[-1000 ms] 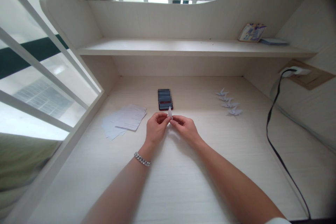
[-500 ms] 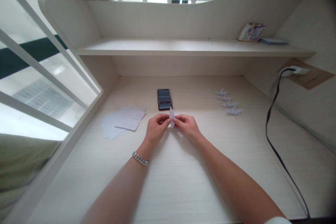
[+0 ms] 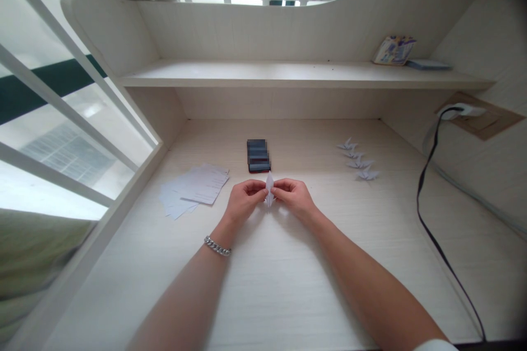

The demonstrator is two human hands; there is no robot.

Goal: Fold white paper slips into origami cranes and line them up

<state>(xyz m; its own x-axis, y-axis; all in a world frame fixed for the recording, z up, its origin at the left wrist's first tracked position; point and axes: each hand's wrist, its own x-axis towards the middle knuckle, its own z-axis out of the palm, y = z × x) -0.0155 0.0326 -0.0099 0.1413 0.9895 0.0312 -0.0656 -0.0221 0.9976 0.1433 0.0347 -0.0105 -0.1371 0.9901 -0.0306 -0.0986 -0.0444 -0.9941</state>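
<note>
A small piece of folded white paper (image 3: 269, 189), narrow and pointed at the top, stands upright between my two hands above the desk. My left hand (image 3: 246, 197), with a silver chain bracelet on its wrist, pinches the paper's left side between thumb and fingers. From the other side my right hand (image 3: 294, 196) pinches its right edge. Just beyond them lies a dark phone (image 3: 258, 156), its screen blurred. Several folded paper cranes (image 3: 359, 163) sit in a row to the right. On the left is a loose stack of white paper sheets (image 3: 206, 184).
A black cable (image 3: 420, 186) runs from the wall socket (image 3: 480, 115) down the desk's right side. Above the back of the desk, a shelf (image 3: 263, 72) holds a colourful packet (image 3: 394, 50) and a flat bluish item (image 3: 429, 64). White railings (image 3: 69, 109) border the left.
The folded paper has shifted slightly toward me, and more of its lower point shows. Both hands still pinch it, and the left wrist has moved a little to the left.
</note>
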